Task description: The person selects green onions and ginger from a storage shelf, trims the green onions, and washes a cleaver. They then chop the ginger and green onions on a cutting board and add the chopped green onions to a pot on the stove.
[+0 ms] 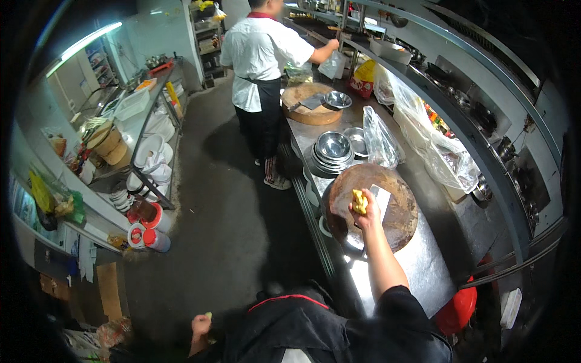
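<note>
My right hand (370, 211) is stretched out over a round wooden chopping block (342, 193) on the steel counter. Its fingers grip knobby yellow ginger (360, 202), or a root much like it. Beneath and beside that hand lies a cleaver (381, 199) with a broad bright blade; the hand and forearm cover part of it. Low at the left, away from the counter, my left hand (201, 325) is closed around a small pale yellow-green piece (208, 315). Most of that piece is hidden by the fingers.
Stacked steel bowls (333, 147) and a clear plastic bag (380, 140) stand beyond the block. A second block (304, 95) carries another cleaver (312, 101). A co-worker (265, 59) stands at the counter's far end. Lidded tubs (156, 239) stand left; a red bucket (458, 308) sits right.
</note>
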Motion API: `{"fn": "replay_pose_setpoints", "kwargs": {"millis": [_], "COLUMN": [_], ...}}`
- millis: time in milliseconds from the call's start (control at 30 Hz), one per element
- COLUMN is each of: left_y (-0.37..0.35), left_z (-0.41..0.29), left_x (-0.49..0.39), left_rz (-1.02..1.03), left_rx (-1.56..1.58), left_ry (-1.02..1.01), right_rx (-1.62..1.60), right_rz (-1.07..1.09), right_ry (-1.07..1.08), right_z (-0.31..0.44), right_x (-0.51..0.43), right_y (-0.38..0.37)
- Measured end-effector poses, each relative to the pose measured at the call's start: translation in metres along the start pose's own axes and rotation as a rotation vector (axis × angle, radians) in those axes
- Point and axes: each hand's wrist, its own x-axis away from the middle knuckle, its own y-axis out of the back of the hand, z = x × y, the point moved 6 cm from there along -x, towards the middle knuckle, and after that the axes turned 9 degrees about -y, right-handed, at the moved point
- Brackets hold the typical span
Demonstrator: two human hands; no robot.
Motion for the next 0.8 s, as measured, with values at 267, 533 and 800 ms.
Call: {"fn": "replay_pose_setpoints", "kwargs": {"millis": [267,533,800], "left_y": [0.011,-0.003,0.015], "left_z": [-0.114,-0.14,-0.189], "left_x": [-0.087,-0.081,-0.111], "left_rz": [-0.099,0.229,0.151], "left_rx": [0.345,0.128,0.144], "left_ry": [0.218,0.361,0.358], "right_rx": [0.023,-0.099,0.165], "right_rz": [-0.168,-0.235,-0.446], "right_ry": [0.072,0.158,0.314], "right_z": [0.069,0.146,0.19], "right_x": [-0.145,-0.331,-0.369], "right_y": [-0.025,-0.036,-0.01]}}
